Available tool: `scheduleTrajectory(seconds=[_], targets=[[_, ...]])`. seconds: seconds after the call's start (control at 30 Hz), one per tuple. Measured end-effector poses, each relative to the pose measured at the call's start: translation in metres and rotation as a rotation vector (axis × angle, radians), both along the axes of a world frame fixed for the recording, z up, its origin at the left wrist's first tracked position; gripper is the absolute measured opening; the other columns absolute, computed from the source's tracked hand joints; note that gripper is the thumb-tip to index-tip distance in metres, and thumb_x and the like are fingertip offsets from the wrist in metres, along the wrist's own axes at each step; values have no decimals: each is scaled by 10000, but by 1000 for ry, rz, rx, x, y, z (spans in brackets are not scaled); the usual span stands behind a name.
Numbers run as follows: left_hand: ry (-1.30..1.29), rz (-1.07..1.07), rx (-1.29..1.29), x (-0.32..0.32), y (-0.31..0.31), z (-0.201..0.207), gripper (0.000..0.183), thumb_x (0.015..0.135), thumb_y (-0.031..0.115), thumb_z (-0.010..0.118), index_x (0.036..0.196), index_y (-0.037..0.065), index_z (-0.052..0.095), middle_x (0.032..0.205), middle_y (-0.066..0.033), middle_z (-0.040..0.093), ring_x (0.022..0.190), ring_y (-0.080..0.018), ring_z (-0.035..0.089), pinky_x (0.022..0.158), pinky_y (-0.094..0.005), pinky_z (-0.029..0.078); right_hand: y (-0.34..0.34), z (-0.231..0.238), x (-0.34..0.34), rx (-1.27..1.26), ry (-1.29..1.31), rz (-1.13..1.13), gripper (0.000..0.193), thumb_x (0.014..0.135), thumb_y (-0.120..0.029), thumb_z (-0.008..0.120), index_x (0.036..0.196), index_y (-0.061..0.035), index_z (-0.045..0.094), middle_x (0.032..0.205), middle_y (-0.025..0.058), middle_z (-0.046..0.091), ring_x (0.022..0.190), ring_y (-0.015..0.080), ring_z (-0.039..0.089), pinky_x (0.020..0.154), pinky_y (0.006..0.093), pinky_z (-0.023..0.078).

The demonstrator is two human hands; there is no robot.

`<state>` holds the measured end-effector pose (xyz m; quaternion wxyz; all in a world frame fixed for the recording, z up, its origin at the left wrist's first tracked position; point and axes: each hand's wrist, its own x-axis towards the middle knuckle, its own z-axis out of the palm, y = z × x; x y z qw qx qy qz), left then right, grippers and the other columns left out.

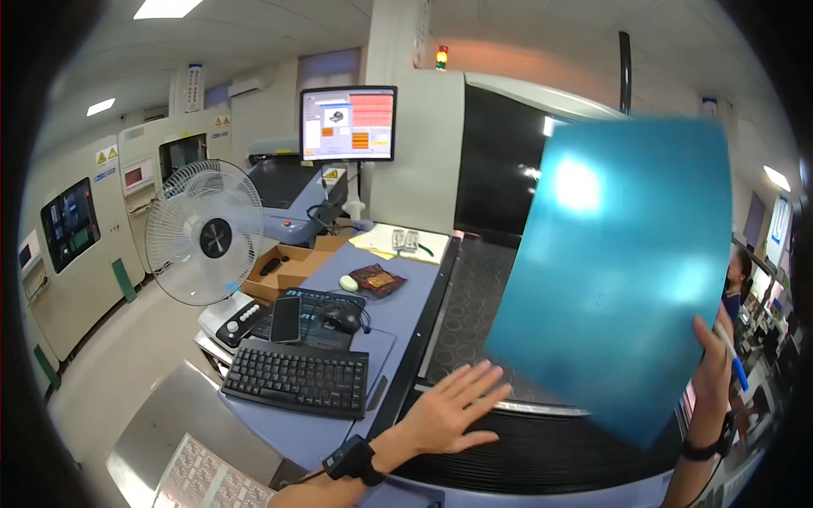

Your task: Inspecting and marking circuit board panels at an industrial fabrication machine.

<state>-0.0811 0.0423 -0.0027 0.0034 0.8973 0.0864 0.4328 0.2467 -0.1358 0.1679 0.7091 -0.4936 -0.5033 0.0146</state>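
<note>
A large, glossy teal rectangular sheet point(618, 279) is held up and tilted on the right side, with light reflected off its face. My right hand point(713, 368) grips its right edge, the thumb on the front. A white and blue pen point(733, 360) sticks out by that hand's fingers, which are mostly hidden. My left hand point(453, 411) is open and empty, fingers spread, below and left of the sheet's lower left corner. It hovers near the front edge of a machine bed point(483, 326) with a dark, circle-patterned surface. Dark bands circle both wrists.
Left of the machine, a blue desk point(385, 317) carries a black keyboard point(296, 378), phone point(286, 319), mouse point(341, 318) and brown packet point(376, 280). A fan point(206, 233) and monitor point(348, 124) stand beyond. Printed panels point(212, 481) lie lower left. Another person point(738, 279) is at far right.
</note>
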Motion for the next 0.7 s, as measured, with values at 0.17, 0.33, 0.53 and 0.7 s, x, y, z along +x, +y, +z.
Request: scheduleTrajectory(seconds=[0.17,0.33,0.53,0.7], targets=[[-87,2,-130,2,14,-16,734,883,358,787,1477,21,516,1530,-212,495,1423,-375,478,1164,-490,397,13,4,61,-188,-593,-701,136,978,-74,689,1073,19,663,917,73,709,859,162,659,786,283,497],[-733,-816,-1873,-6,28,-22,995,984,772,365,1582,-21,306,1576,-223,438,1431,-384,459,1165,-500,383,33,-65,53,134,-1181,-498,166,852,34,719,1002,-33,745,981,155,768,958,339,752,865,412,590],[-579,-771,-1964,-5,30,-28,609,1019,258,635,1500,-37,405,1431,-197,582,1250,-302,636,1072,-447,532,31,-127,48,85,-1407,-346,227,840,0,754,1056,-31,694,1071,140,764,1041,366,738,960,528,571],[-625,-889,-1949,3,22,-22,550,954,4,660,1450,-59,430,1350,-201,631,1172,-264,686,1003,-408,587,39,-183,59,21,-1036,-265,212,925,-16,659,1132,15,687,1145,225,741,1143,390,705,1074,554,504]])
